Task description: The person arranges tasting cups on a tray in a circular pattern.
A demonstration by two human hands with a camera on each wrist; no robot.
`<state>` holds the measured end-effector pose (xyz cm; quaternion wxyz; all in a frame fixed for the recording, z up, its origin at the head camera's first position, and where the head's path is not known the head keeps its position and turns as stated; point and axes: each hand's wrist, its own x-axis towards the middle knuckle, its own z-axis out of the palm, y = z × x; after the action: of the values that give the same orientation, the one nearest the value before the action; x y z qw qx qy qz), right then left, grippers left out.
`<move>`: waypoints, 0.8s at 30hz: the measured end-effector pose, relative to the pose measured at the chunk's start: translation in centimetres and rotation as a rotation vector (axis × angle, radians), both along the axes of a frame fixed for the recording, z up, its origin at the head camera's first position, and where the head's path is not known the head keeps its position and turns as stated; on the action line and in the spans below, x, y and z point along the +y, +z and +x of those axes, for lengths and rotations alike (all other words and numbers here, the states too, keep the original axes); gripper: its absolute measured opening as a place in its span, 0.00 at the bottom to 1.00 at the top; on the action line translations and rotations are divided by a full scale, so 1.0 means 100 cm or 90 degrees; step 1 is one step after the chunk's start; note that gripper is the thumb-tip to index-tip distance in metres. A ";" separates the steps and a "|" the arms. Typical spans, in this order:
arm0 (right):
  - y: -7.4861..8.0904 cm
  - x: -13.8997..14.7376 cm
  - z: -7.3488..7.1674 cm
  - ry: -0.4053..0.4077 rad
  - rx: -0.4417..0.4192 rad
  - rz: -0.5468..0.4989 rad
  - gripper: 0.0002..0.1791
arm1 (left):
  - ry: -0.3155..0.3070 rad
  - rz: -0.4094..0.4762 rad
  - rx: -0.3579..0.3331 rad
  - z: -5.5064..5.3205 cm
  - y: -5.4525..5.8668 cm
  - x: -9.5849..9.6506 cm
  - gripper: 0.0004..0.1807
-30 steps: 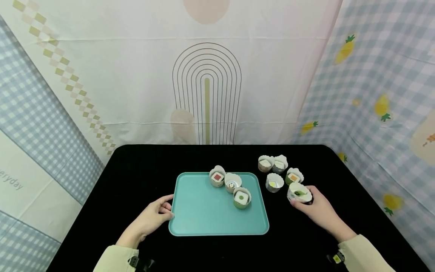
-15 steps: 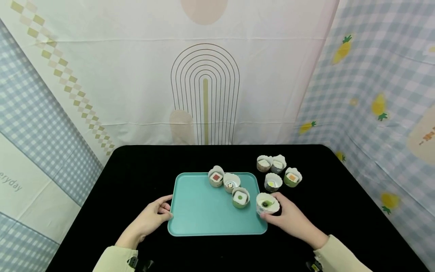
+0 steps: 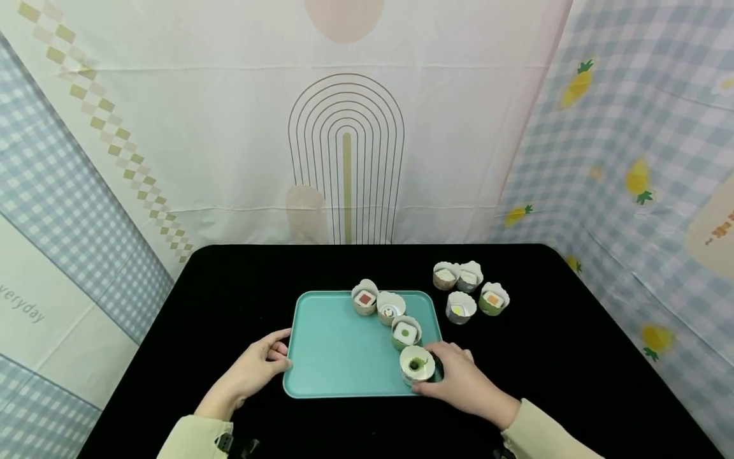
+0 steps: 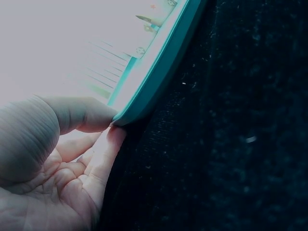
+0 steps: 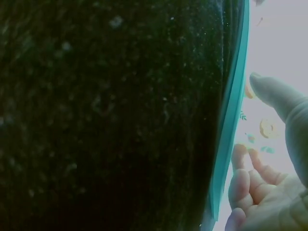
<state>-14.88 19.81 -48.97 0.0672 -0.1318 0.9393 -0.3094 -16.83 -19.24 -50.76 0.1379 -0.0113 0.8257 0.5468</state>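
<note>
My left hand (image 3: 248, 368) pinches the left rim of a teal tray (image 3: 332, 366); in the left wrist view the thumb (image 4: 91, 114) lies on top of the rim, a finger beneath. My right hand (image 3: 467, 386) holds a white paper baking cup (image 3: 408, 373) by its side at the tray's front right. A small dark and green piece (image 3: 416, 364) lies inside it. Just behind stands a green paper cup (image 3: 404, 345) with a green-dotted white block. Farther back on the tray are a cup with a white spiral-marked piece (image 3: 390, 313) and a cup with a red-topped block (image 3: 364, 307).
Beyond the tray's right edge, several more filled paper cups stand on the black table (image 3: 246, 293): a green one (image 3: 490, 310) with an orange-topped block, one (image 3: 460, 317) with a yellow mark, and two at the back (image 3: 445, 283). A patterned curtain (image 3: 241, 146) hangs behind.
My right hand has carried the white paper cup from beside the green cup on the table leftward and nearer, over the tray's front right. The left hand stays at the rim.
</note>
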 end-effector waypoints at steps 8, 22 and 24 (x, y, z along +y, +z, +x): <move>0.001 -0.005 0.000 -0.001 -0.010 -0.019 0.29 | 0.001 -0.004 -0.001 0.000 0.001 0.000 0.34; -0.003 -0.015 -0.001 0.000 0.019 -0.031 0.26 | 0.000 0.000 0.001 -0.001 -0.001 0.000 0.34; -0.003 -0.015 -0.001 0.000 0.016 -0.031 0.26 | 0.000 0.000 0.000 -0.001 -0.001 0.000 0.34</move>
<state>-15.02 18.32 -49.26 0.0522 -0.1370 0.9323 -0.3306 -16.88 -19.23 -50.85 0.1382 -0.0111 0.8258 0.5466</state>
